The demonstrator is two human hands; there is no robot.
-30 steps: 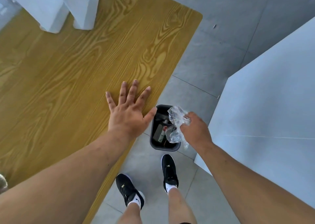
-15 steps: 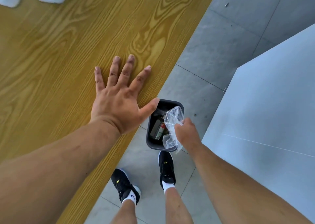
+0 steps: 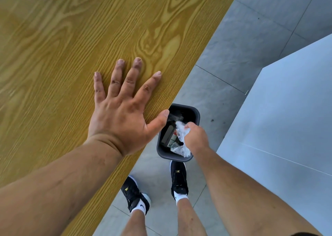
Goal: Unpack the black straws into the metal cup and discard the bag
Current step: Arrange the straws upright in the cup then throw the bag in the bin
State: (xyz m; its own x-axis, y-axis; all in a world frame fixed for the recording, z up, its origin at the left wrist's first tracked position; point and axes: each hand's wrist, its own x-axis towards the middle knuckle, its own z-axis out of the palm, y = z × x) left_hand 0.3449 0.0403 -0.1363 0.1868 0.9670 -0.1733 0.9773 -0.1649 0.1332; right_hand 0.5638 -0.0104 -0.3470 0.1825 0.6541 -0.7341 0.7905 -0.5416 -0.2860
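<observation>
Clear bag [image 3: 180, 131] now dips into the bin [image 3: 196, 112]; right hand [image 3: 196, 139] pinches it, left hand [image 3: 118, 117] lies flat nearby; I await release.

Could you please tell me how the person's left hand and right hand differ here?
The left hand lies flat, fingers spread, on the wooden table; the right hand is curled round the clear plastic bag. The left hand holds nothing; the right hand holds the bag over the dark bin. Both are bare.
</observation>
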